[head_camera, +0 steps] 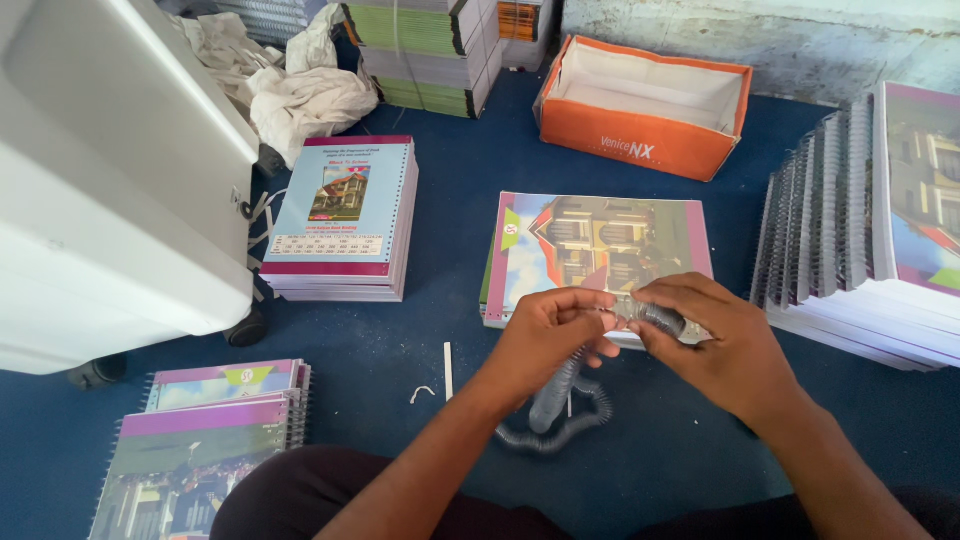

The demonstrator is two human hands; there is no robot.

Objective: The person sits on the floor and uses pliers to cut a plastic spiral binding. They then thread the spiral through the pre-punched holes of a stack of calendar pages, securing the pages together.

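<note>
Both hands pinch a clear spiral coil (pixel 565 400) over the notebook stack (pixel 600 250) on the blue floor (pixel 450 200). Left hand (pixel 550 330) and right hand (pixel 705 335) are closed on its end. It looks light, springy and slippery; best held near the end.

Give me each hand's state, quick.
Left hand: closed, pinching the clear plastic spiral binding coil.
Right hand: closed on the same coil's upper end.

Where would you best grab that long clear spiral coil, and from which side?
Probably at its upper end, from above, pinched between thumb and fingertips, as the left hand and right hand do. The spiral coil is thin and floppy; its tail loops on the blue floor.
</note>
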